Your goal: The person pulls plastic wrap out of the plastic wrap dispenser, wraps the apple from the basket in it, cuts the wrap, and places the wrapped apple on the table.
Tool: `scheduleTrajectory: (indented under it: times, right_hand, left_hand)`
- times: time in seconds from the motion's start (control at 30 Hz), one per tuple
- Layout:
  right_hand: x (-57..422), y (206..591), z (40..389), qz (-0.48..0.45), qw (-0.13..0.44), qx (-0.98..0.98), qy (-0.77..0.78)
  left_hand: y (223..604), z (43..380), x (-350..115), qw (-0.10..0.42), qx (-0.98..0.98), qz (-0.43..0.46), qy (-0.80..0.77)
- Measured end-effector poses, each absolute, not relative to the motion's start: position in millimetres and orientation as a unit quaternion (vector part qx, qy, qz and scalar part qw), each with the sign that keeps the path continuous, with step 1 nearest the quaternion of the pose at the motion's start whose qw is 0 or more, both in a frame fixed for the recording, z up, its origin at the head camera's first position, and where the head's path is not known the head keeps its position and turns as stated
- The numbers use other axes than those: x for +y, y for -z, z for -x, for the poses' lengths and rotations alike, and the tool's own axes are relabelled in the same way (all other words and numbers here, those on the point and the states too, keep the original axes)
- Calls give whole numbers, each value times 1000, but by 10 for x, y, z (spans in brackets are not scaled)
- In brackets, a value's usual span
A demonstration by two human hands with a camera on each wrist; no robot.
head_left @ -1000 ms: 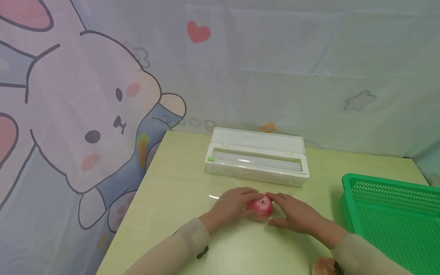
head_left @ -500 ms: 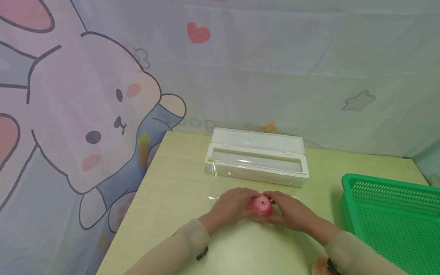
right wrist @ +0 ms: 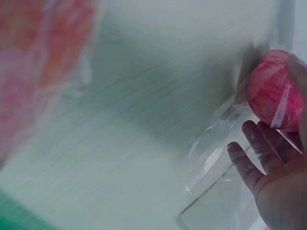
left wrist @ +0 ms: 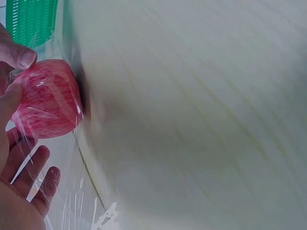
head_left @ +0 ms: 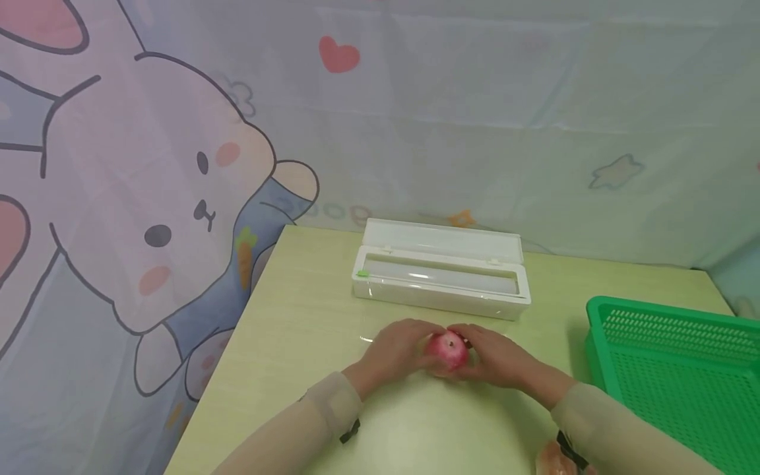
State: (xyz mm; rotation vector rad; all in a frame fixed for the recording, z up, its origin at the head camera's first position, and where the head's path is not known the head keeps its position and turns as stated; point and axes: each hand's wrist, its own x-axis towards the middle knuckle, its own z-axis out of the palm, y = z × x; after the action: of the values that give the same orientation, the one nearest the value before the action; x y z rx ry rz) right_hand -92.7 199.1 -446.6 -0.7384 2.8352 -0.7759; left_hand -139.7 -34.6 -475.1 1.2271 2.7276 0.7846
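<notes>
A pink-red apple (head_left: 449,349), stem end up, sits between my two hands at the middle of the table. My left hand (head_left: 396,348) holds its left side, with the thumb against the skin. From the right, my right hand (head_left: 503,356) grips it, thumb in front and fingers behind. Clear cling film (left wrist: 72,201) lies tight over part of the apple in the left wrist view and spreads loose below the fingers. In the right wrist view, film folds (right wrist: 208,160) trail beside the fingertips, and the apple (right wrist: 274,91) is partly hidden by the hand.
Behind the hands stands a white cling film box (head_left: 442,300), lid up, with a film roll (head_left: 445,277) inside and a green slider (head_left: 362,273). A green basket (head_left: 602,369) is at right. Near my right sleeve lies a reddish film-wrapped thing (head_left: 555,460).
My right hand has moved in from beside the apple and now holds it, thumb and fingers closer round it. The left hand stays at the apple's left side.
</notes>
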Motion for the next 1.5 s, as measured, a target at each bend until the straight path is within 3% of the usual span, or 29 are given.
scheduleTrajectory:
  times: [0.27,0.37,0.47,0.67,0.8,0.97,1.5]
  right_hand:
    - [1991,4478,1009,243,59,932,261]
    - [2000,4489,1032,252,62,927,271]
    - [2011,4503,1053,254,72,920,290]
    - [2029,4512,1103,241,98,904,340]
    - [2042,4511,1144,225,124,899,355]
    - [2058,4529,1192,214,146,895,363]
    - [2106,4533,1281,186,187,876,404]
  left_hand:
    - [4711,1426,-352,31,887,-392,-243]
    - [4738,1423,-381,12,887,-393,-243]
    - [4789,1388,-452,-53,876,-412,-245]
    - [4905,1270,-603,-257,797,-511,-195]
    - [4951,1201,-658,-315,754,-561,-129]
    - [4986,1173,-684,-327,744,-580,-60]
    - [5058,1288,-609,-278,790,-547,-6]
